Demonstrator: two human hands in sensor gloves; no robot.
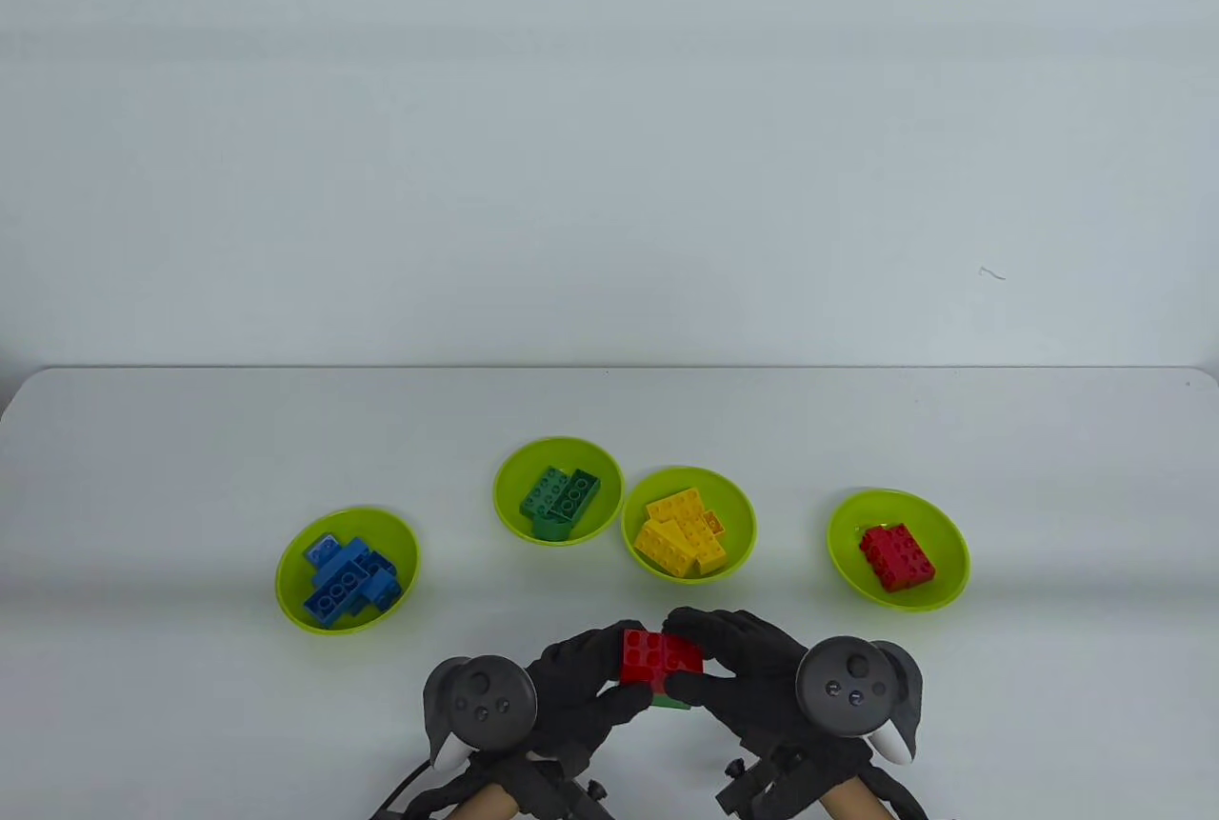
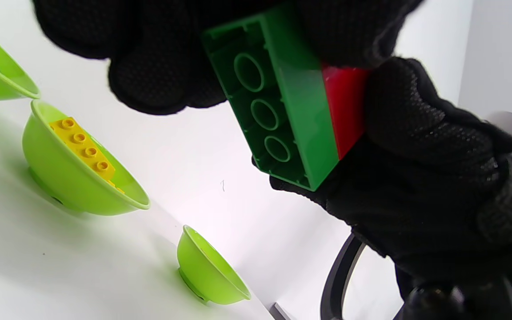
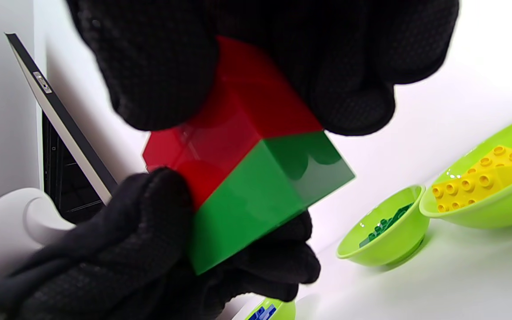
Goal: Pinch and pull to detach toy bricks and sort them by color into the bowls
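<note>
Both gloved hands, left hand (image 1: 571, 682) and right hand (image 1: 738, 668), pinched one last stack above the table's near edge: a red plastic brick (image 1: 660, 658) on a green plastic brick (image 2: 278, 111). The four lime-green bowls (image 1: 900, 599) already held sorted bricks, so little seemed left.

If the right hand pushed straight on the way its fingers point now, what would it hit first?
The right hand points leftward across the table view, and its fingers already grip the red brick stacked on the green brick. Right behind them comes the left hand, gripping the same stack.
</note>
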